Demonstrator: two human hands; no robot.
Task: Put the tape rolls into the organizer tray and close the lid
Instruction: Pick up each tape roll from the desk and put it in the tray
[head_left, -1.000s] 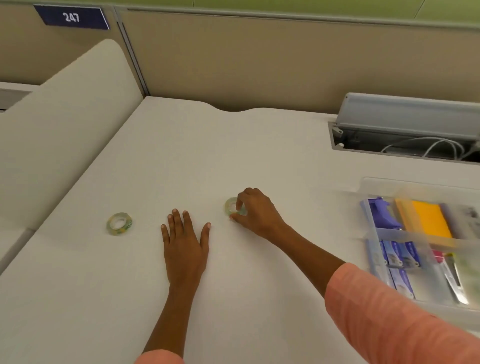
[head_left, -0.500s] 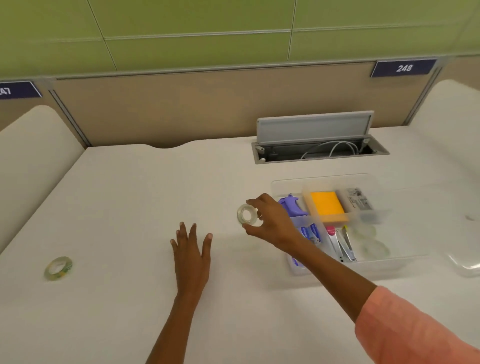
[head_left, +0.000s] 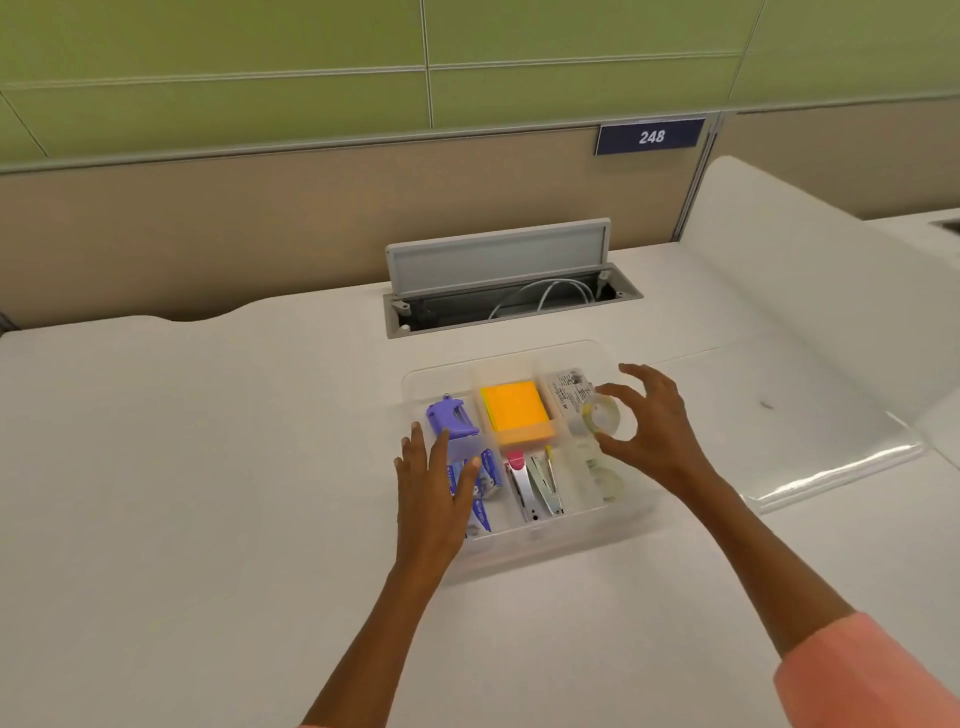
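Right hand (head_left: 649, 421) has carried the clear tape roll (head_left: 602, 415) over the organizer tray (head_left: 631, 525) right compartment, pinched in fingertips, hole facing up (tilted), orange sticky notes (head_left: 514, 413) beside, left hand (head_left: 434, 488) open on tray's left edge, lid (head_left: 831, 457) lying right of tray.

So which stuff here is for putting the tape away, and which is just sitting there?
For the job:
tape roll, at the right hand
organizer tray
clear lid
left hand on the tray

Just sitting there:
orange sticky notes
purple tool
staplers
cable hatch
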